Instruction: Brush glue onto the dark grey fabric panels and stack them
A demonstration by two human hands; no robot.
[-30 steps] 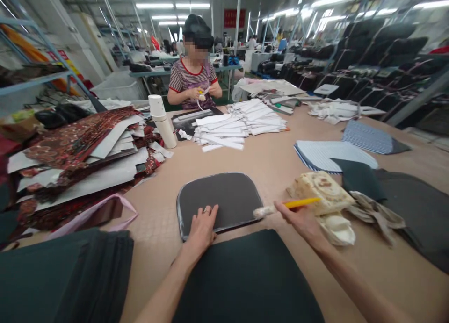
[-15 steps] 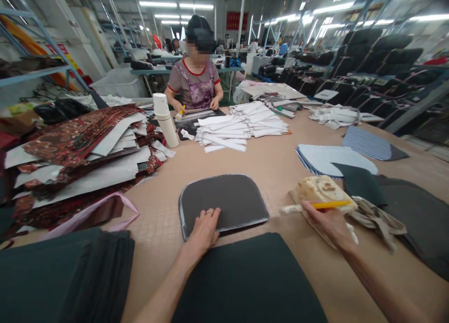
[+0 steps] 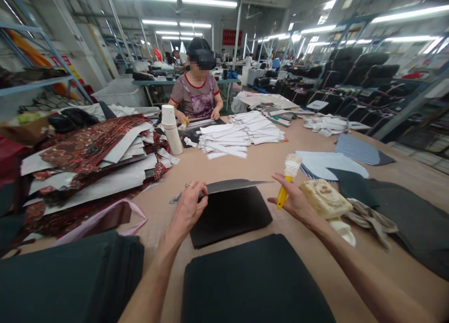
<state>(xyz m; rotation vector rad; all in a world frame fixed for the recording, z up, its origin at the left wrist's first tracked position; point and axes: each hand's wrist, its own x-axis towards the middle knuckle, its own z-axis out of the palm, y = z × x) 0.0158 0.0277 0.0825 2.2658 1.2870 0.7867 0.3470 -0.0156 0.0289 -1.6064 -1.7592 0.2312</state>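
My left hand (image 3: pixel 191 204) is closed on the near left edge of a thin grey panel (image 3: pixel 231 186), which is lifted and tilted. Beneath it lies a black panel (image 3: pixel 231 215) with rounded corners. My right hand (image 3: pixel 294 199) grips a brush with a yellow handle (image 3: pixel 282 195), its whitish bristles pointing up. The fingertips of that hand are close to the grey panel's right end; whether they touch it I cannot tell. Right of this hand sits a glue-caked, cream-coloured block-like container (image 3: pixel 324 197). Nearest me lies a dark green fabric piece (image 3: pixel 252 276).
A stack of dark green fabric (image 3: pixel 63 276) stands at near left, behind it a pile of patterned red-brown pieces (image 3: pixel 87 150). A white bottle (image 3: pixel 172 133) and white strips (image 3: pixel 242 133) lie farther back. A co-worker (image 3: pixel 198 91) sits opposite. Striped pieces (image 3: pixel 329 163) lie at right.
The grey panel, flat on the table before, is now raised off the black one by my left hand. My right hand has moved left from the glue container, and the brush has turned upright.
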